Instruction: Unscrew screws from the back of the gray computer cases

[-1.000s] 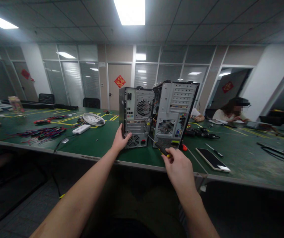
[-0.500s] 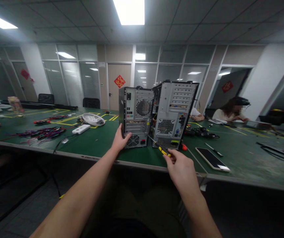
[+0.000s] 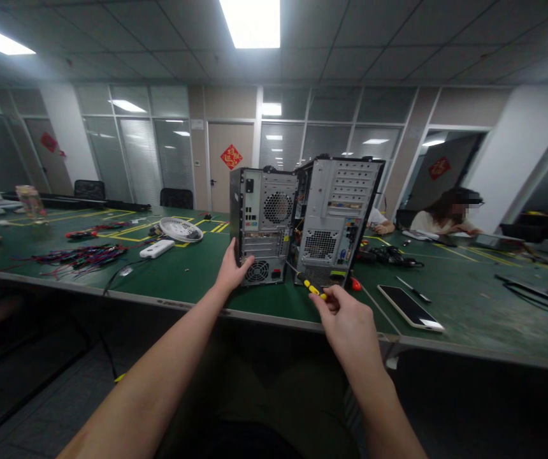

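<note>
Two computer towers stand upright on the green table, their back panels facing me. My left hand (image 3: 232,268) grips the lower left edge of the left, smaller computer tower (image 3: 255,204), thumb on the back panel and fingers along the side. My right hand (image 3: 348,312) is closed on the end of a black and yellow screwdriver (image 3: 311,286). Its shaft points up and left toward the lower right edge of the smaller tower. The exact spot the tip meets is too small to tell. Just behind the screwdriver stands the taller computer tower (image 3: 336,217), partly opened.
To the right lie a phone (image 3: 410,307), a slim knife-like tool (image 3: 412,289) and black cables (image 3: 391,255). On the left are a wire bundle (image 3: 80,257), a white power strip (image 3: 157,248) and a white basket (image 3: 181,229). A person (image 3: 446,213) sits at the far right.
The screwdriver handle has turned slightly in my right hand, with its yellow patches showing differently. My left hand and both towers stay in place.
</note>
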The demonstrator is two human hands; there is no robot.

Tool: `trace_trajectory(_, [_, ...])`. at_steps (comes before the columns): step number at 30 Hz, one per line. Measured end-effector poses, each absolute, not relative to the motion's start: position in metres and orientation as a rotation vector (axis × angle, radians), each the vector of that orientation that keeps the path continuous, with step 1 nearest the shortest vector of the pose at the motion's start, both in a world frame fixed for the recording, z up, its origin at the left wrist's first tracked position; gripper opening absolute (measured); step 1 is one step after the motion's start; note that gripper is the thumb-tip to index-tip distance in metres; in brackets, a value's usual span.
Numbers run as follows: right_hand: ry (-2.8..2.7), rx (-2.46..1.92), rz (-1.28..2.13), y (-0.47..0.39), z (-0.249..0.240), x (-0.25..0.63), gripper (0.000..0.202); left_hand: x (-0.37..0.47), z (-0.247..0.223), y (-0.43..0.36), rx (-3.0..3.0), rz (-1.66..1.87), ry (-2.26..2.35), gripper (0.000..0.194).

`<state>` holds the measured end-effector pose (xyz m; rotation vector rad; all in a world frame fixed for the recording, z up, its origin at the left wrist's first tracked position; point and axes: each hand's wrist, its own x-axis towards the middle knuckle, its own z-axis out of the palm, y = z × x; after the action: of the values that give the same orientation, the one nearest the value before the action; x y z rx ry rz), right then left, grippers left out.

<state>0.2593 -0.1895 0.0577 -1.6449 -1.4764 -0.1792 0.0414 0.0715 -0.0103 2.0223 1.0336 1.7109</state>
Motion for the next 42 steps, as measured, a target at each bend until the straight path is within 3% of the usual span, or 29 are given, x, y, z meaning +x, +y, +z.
trace_trajectory(7, [-1.497, -1.698, -0.268, -0.1897, 0.0562, 0.2578, 0.016, 0.0427, -0.0102, 0.0721, 2.019, 1.712, 1.047, 0.094])
trace_trajectory(14, [-1.504, -1.666, -0.281, -0.1943, 0.056, 0.2627, 0.027, 0.0422, -0.0106, 0.0722, 2.023, 1.708, 1.054, 0.094])
trace_trajectory(24, [-1.353, -1.551, 0.067, -0.19, 0.0571, 0.2605, 0.02, 0.042, -0.0098, 0.0708, 2.015, 1.713, 1.029, 0.093])
trace_trajectory(31, [-1.449, -1.669, -0.252, -0.1935, 0.058, 0.2635, 0.005, 0.0416, -0.0091, 0.0701, 2.023, 1.71, 1.038, 0.093])
trace_trajectory(37, [-1.388, -1.692, -0.061, -0.1914, 0.0584, 0.2615, 0.023, 0.0418, -0.01, 0.0716, 2.031, 1.71, 1.032, 0.093])
trace_trajectory(42, [-1.497, -1.69, -0.177, -0.1931, 0.0579, 0.2563, 0.019, 0.0419, -0.0112, 0.0729, 2.018, 1.727, 1.022, 0.093])
